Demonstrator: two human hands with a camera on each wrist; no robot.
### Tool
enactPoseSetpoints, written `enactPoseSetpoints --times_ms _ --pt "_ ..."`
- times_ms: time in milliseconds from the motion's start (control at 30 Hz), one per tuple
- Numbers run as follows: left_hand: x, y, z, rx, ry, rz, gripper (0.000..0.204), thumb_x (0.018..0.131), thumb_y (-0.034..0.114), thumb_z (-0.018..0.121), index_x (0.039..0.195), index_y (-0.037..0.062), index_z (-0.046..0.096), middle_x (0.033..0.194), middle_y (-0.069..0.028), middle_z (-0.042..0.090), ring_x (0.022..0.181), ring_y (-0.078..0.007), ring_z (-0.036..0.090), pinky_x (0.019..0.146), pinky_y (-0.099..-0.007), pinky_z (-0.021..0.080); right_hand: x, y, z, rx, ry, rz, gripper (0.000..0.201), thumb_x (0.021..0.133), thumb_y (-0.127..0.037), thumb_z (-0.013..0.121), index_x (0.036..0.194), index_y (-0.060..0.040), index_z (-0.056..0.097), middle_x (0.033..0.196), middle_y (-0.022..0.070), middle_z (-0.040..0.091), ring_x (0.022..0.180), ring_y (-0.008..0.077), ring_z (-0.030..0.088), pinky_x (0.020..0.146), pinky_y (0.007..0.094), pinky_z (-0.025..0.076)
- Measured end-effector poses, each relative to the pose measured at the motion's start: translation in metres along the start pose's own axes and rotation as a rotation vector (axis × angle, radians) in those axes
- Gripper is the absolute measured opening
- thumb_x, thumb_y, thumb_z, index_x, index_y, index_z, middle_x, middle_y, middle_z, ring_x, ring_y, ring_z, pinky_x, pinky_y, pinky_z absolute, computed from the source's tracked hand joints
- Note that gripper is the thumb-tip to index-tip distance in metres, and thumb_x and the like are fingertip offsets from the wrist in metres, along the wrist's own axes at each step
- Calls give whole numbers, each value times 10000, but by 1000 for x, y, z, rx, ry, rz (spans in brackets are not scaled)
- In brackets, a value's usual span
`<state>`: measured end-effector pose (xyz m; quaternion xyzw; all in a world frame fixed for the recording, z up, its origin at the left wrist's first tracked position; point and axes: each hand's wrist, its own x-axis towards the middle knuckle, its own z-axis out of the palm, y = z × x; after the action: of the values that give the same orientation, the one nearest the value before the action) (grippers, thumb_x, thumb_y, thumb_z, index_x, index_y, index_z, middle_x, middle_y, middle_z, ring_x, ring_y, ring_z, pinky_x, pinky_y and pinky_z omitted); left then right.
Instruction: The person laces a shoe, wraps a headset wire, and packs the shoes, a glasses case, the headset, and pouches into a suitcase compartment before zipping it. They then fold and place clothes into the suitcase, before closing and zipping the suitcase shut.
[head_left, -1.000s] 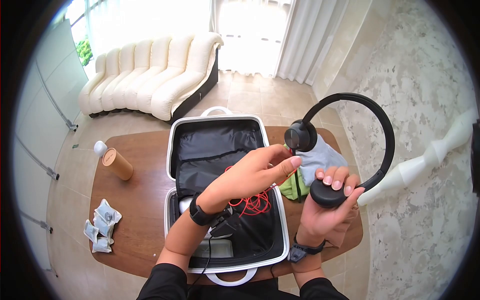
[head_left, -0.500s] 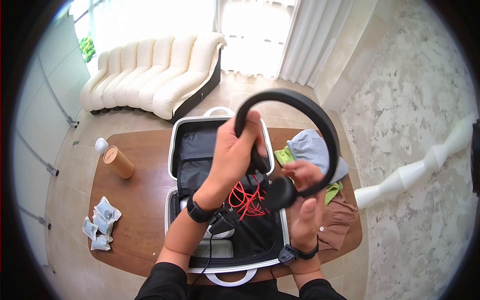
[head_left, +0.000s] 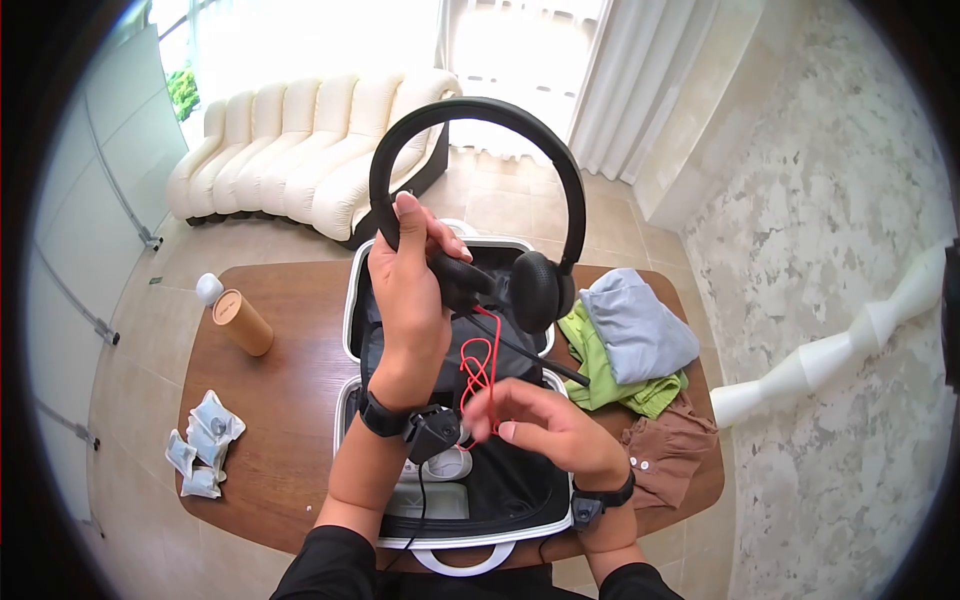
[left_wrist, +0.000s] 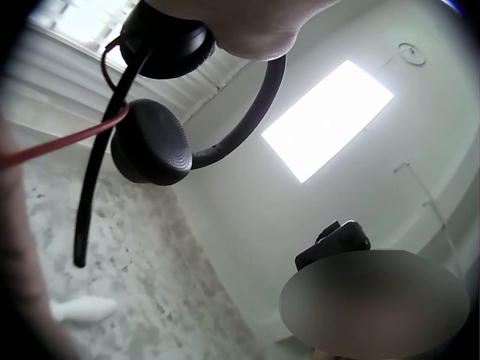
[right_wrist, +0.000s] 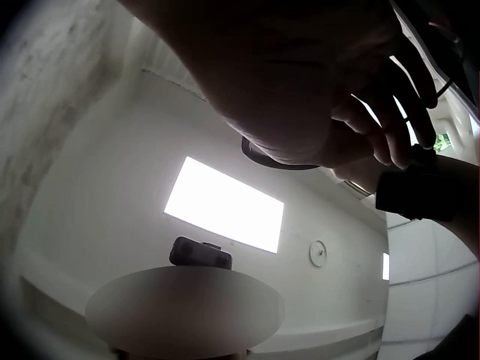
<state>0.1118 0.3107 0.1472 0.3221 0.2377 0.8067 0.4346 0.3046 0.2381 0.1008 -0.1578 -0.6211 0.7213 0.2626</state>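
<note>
The left hand [head_left: 410, 305] grips the black headset [head_left: 572, 200] at its left side, thumb laid up along the band and the other fingers curled behind it, partly hidden. The left wrist view cuts this hand off at its top edge. The right hand [head_left: 560, 435], lower and to the right, has bent fingers, thumb apart from them; its fingertips are blurred beside the red cable [head_left: 494, 355], and whether they pinch it cannot be told.

The headset is upright above the open suitcase [head_left: 349, 310], band uppermost, with its microphone boom [head_left: 545, 362] slanting right and near. The cable hangs from the left ear cup [head_left: 462, 282]. Inside the near half, a white item [head_left: 456, 463] is partly covered by the hands.

On the tabletop [head_left: 285, 400], right of the suitcase: grey garment [head_left: 640, 325] overlapping a green one [head_left: 600, 375], brown garment [head_left: 668, 455] nearer. Left: brown cylinder [head_left: 243, 325] and white rounded object [head_left: 209, 289] far, pale packets [head_left: 213, 425] near, contents unclear.
</note>
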Motion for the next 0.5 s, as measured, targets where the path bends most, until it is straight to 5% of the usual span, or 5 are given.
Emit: enactPoseSetpoints --times_ms 67,133,167,300,500 --pt "1 0 -1 3 0 7 400 1101 405 548 866 82 525 700 -35 540 659 -143 539 666 -301 492 -9 -20 9 32 21 58 236 1023 -89 567 1241 -3 590 1037 28 620 954 94 573 895 272 473" --pt "1 0 -1 102 17 47 407 1094 419 559 866 83 527 708 -34 546 663 -125 535 655 -280 477 -20 -35 12 -295 181 173 206 1024 -114 587 1200 -11 614 990 18 628 899 77 566 821 249 468" --pt "1 0 -1 103 19 47 407 1094 419 559 866 83 527 708 -34 546 663 -125 535 655 -280 477 -27 -33 12 -456 260 74 186 1025 -127 605 1154 -2 651 926 15 648 797 78 550 733 239 457" --pt "-4 -1 4 286 -15 133 475 1085 477 556 826 82 514 716 -11 527 659 -96 515 655 -255 441 -45 -54 19 -469 540 92 185 1018 -130 633 1108 16 702 862 16 677 725 60 552 683 224 459" --pt "0 1 -2 220 22 112 461 1083 469 564 831 86 516 711 -10 526 655 -94 498 639 -256 428 -62 -51 -1 -522 622 96 179 1020 -138 661 1057 33 700 869 19 717 748 33 574 676 221 468"
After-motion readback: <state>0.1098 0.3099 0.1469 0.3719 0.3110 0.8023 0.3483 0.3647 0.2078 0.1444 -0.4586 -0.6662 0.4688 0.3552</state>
